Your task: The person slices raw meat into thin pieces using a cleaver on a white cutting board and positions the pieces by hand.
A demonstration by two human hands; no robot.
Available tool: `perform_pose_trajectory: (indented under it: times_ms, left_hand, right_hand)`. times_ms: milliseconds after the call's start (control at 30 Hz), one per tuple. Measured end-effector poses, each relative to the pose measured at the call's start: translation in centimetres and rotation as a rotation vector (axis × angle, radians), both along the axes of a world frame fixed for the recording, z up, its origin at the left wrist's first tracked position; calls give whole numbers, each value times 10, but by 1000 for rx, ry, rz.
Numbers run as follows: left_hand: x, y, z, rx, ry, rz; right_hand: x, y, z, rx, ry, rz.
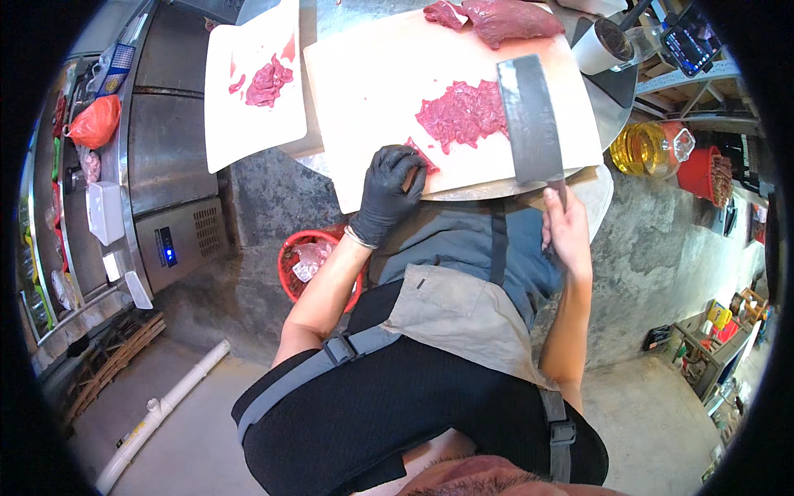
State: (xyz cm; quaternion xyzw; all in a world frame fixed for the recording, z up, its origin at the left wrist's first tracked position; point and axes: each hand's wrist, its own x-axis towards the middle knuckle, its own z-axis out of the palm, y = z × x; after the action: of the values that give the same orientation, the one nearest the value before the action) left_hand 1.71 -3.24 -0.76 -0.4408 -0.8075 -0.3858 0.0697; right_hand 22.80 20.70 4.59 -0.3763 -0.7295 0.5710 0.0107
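Observation:
My right hand [567, 229], bare, grips the handle of a broad cleaver [531, 121]. The blade lies over the right part of a white cutting board [366, 80], beside a pile of sliced red meat [462, 115]. My left hand [392, 189] wears a black glove and is curled at the board's front edge. A small strip of meat [427, 158] shows right by its fingers; whether they pinch it is hidden. Large raw meat chunks [515, 22] rest at the board's far side. To the left, a second white board [229, 133] carries a smaller heap of meat [270, 84].
A red bucket [285, 273] with plastic inside stands below my left arm. At right are a white cup [595, 49], a mounted phone [688, 40] and a jug of yellow oil [642, 149]. A steel refrigerated counter [170, 149] runs along the left.

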Motion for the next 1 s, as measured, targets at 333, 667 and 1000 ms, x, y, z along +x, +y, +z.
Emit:
perform_pose_trajectory:
  times_ms: [333,667,1000]
  left_hand:
    - [-3,-4,-8,-33,4,-30]
    - [3,-4,1,-20,-23,-13]
    - [0,-4,-1,-16,-11,-13]
  right_hand:
    - [-61,-102,56,723,-113,535]
    - [23,-92,74,713,-107,578]
    - [-67,-35,-11,89,134,333]
